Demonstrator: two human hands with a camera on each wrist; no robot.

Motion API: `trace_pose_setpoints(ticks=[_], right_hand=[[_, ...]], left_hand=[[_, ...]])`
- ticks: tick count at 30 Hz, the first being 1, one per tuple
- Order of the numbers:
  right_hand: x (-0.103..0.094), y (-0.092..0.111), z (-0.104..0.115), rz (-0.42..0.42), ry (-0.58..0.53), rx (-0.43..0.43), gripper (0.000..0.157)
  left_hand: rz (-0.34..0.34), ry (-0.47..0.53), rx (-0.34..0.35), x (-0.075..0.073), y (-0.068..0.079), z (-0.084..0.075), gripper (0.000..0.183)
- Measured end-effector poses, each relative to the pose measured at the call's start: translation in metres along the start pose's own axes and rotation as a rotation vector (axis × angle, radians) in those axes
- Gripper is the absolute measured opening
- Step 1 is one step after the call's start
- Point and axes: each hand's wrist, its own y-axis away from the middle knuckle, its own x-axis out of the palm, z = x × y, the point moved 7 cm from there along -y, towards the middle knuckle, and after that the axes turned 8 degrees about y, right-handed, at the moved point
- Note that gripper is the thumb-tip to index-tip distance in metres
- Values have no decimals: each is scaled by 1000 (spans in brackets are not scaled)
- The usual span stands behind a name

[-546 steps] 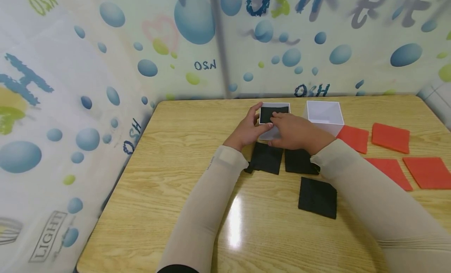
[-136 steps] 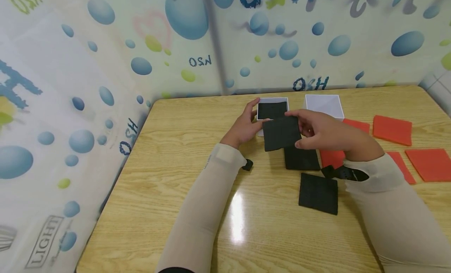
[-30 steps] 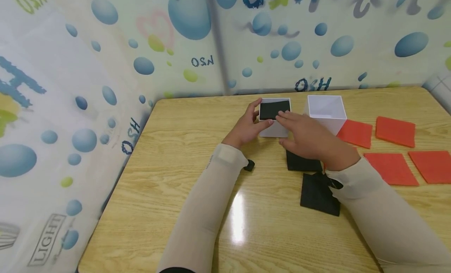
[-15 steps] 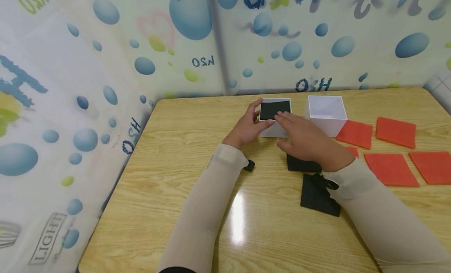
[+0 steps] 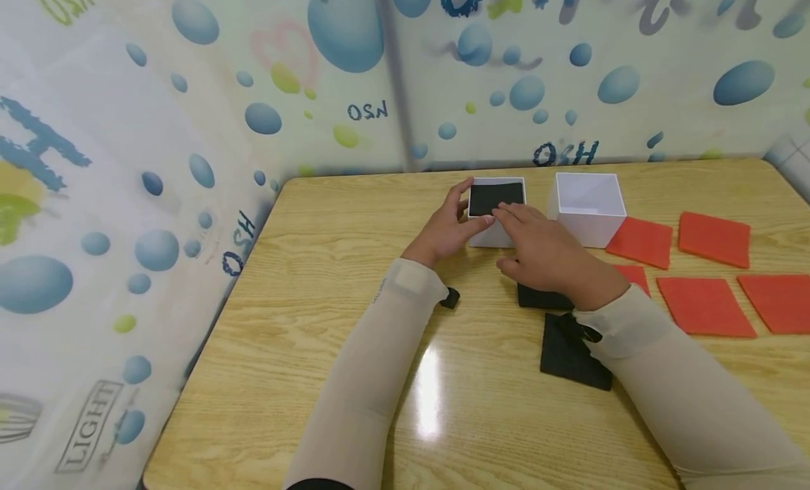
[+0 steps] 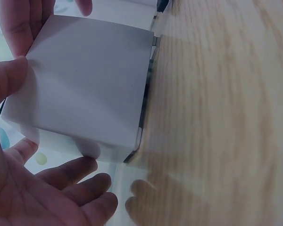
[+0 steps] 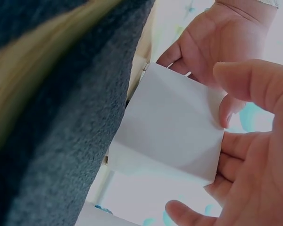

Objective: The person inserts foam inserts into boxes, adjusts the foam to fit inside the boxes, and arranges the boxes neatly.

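Observation:
A small white box stands at the table's far side, with a black foam-like square lying in its mouth. My left hand grips the box, thumb on the front rim and fingers along the left side. My right hand rests its straight fingertips at the front edge of the black square; the left wrist view shows its fingers above the box's front. Under the right hand and sleeve lie two more black squares, a farther one and a nearer one, both partly hidden.
A second white box stands right of the first. Several red squares lie on the right side, among them one far right and one nearer. A patterned sheet hangs behind the wooden table.
Earlier, my right hand held a black square before the box; now the hand is at the box's mouth without it. One fewer black square lies on the table. The last second shows little movement.

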Motion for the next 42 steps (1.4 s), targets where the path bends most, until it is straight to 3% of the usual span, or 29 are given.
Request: trace_pose_setpoints(ticks=[15, 24, 34, 42], right_hand=[[0, -2, 0, 41, -12, 33, 84], [2, -3, -2, 68, -122, 24, 84], [0, -7, -4, 65, -78, 64, 77], [0, -5, -8, 92, -178, 12, 81]], left_hand=[[-7, 5, -13, -1, 2, -1, 85], [-1, 1, -26, -2, 2, 0, 87], [0, 7, -1, -1, 2, -1, 87], [-2, 0, -5, 0, 1, 1, 87]])
